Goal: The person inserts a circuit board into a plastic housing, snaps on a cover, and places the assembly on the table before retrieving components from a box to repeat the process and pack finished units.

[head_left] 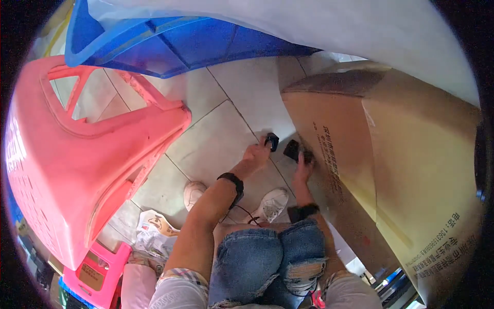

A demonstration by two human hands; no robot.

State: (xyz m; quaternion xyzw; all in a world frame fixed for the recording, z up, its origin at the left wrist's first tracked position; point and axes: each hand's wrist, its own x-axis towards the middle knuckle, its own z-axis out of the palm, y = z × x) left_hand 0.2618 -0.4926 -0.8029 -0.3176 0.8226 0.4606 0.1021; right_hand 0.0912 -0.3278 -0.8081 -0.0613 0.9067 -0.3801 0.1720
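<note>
1. Torn denim knees (272, 257) fill the bottom edge.
2. Two small black objects — left hand (256, 153) fingers pinch one (271, 140); right hand (302, 167) fingers grip the other (292, 150) against the cardboard box (411, 170).
3. Bare floor tiles (216, 139) lie between the box and one pink basket (77, 170).

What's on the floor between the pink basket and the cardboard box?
In the head view, grey floor tiles, with the left hand holding a small black object.

The small black objects (272, 140) in both hands are too small to identify; the cardboard box (411, 170) runs off-frame
</note>
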